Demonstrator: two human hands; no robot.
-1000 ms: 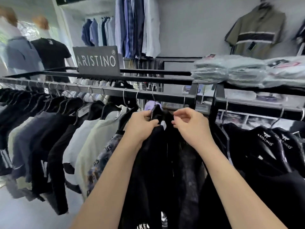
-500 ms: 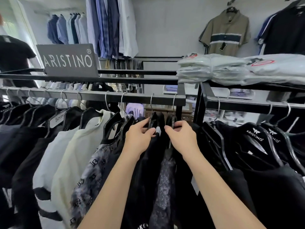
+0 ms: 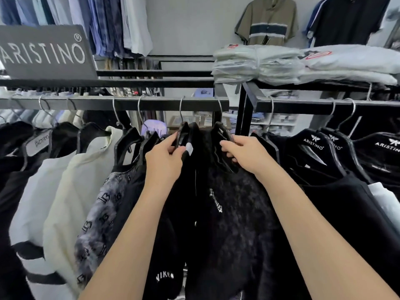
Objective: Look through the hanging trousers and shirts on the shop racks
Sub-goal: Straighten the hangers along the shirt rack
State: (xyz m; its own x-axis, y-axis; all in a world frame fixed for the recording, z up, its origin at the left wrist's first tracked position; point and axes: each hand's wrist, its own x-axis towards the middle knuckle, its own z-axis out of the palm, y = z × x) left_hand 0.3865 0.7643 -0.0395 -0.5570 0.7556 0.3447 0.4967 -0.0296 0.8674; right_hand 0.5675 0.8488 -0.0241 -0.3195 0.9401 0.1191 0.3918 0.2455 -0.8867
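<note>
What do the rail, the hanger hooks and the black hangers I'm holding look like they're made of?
The flat black rail looks like matt painted metal, square-edged with no shine. The thin silver hanger hooks look like polished steel wire, catching light. The glossy black hangers seem to be moulded plastic, judging by their sheen, though lacquered wood is possible.

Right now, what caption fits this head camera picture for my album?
Left hand and right hand part two black shirts' hangers on the shop rack.
</note>
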